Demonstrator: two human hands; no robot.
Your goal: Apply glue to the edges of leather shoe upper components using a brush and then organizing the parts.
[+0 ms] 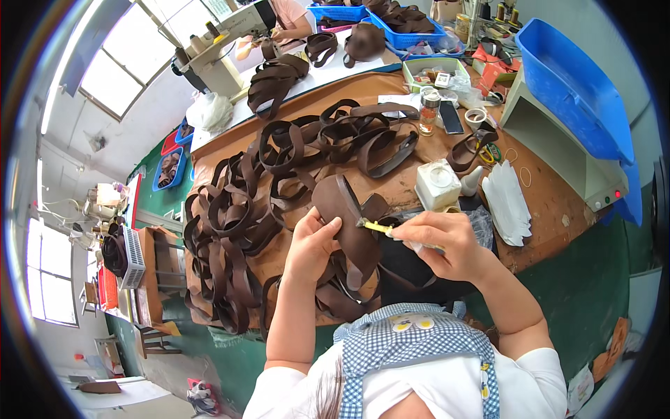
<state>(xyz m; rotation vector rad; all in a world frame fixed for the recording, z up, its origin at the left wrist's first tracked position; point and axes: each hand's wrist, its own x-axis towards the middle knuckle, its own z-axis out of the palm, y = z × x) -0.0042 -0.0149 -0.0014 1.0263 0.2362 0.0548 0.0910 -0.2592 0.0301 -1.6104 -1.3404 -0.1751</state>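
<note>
Between the fingers and thumb of my left hand (311, 244) is a dark brown leather piece (336, 201) with a wide rounded end, held up above the table. My right hand (450, 241) grips a small brush (377, 227) with a yellowish handle. The brush's dark tip meets the edge of the leather piece. A pile of looped brown leather straps (283, 150) spreads over the table to the left and beyond my hands. Just past my right hand stands a square white pot (438, 183). Black material (412, 262) lies under the brush hand.
On the brown tabletop (551, 178), white sheets (506, 202), scissors (493, 152), a tape roll (476, 117), a phone (451, 117) and a glass jar (428, 112) lie to the right. A boxy machine (558, 143) carries a blue bin (572, 84). Another person (293, 19) sits at the far side.
</note>
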